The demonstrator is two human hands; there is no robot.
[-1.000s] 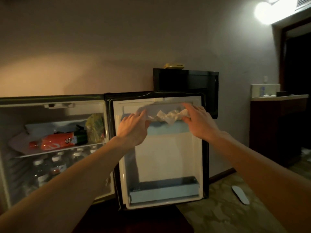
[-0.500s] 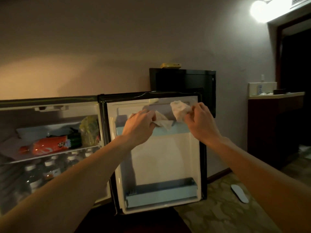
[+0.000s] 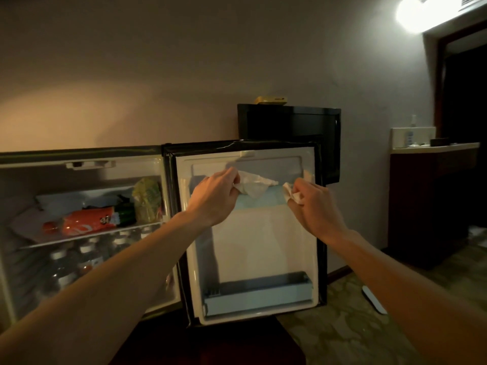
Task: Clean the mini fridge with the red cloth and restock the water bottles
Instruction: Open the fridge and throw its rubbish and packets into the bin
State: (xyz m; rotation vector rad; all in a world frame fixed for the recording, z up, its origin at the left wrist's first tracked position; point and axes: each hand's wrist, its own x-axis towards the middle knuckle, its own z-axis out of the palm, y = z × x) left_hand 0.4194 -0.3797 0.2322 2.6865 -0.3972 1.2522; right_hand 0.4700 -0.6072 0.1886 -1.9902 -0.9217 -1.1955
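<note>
1. Left hand fingers curled and pinching a crumpled white tissue, held up in front of the upper part of the open fridge door.
2. Right hand fingers curled round a smaller white piece, just right of the larger wad and apart from it by a narrow gap.
3. Both hands level with the pale blue upper door shelf, forearms stretching in from the near left and near right.
4. Lower door shelf bare along the bottom of the door liner.
5. Left of the door, mini fridge interior open and lit: orange packet lying on its side on the wire shelf, a dark green item just right of it, a yellow-green bag upright at the far right of that shelf.
6. Water bottles with white caps standing in rows beneath the wire shelf, at the bottom of the fridge.
7. Behind the door, a black cabinet against the wall with a small yellow object on top.
8. Far right, a dark wooden table with small items; kind cannot be told.
9. White slipper on the patterned floor at near right.
10. Bright lamp at top right.
</note>
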